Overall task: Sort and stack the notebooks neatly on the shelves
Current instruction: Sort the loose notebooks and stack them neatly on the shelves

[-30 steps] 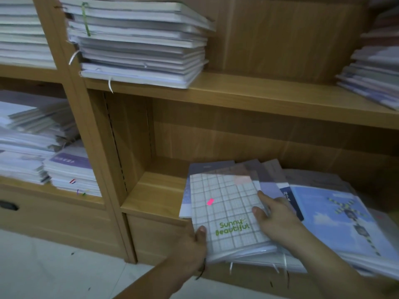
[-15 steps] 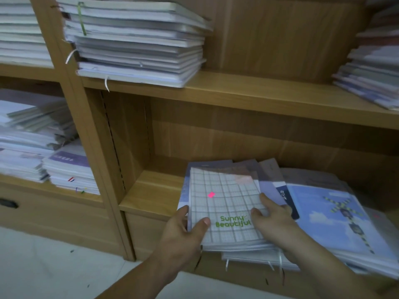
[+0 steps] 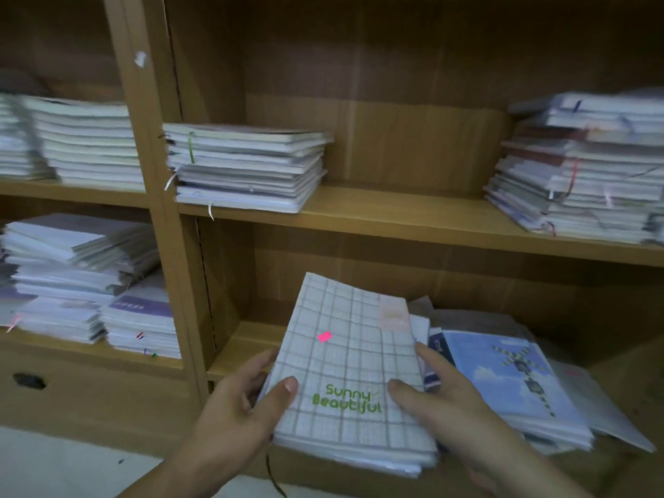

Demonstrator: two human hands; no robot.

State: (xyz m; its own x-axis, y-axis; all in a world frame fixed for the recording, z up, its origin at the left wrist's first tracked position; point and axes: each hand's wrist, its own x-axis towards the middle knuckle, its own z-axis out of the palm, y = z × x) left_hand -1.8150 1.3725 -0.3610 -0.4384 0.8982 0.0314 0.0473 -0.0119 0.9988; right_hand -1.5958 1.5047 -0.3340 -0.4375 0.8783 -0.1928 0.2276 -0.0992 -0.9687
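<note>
A: Wooden shelves (image 3: 413, 217), stacks everywhere. Where's the checked notebook bundle (image 3: 345, 382)?

B: Lifted at the lower shelf's front, left hand (image 3: 240, 400) and right hand (image 3: 442, 400) clamping its sides, thumbs on top.

A: Square the edges before setting it down.

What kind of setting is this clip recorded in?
Probably a stationery shop's stockroom or a school storeroom: wooden shelving holds stacks of notebooks, and both hands grip a bundle topped by a checked "Sunny Beautiful" notebook.
</note>
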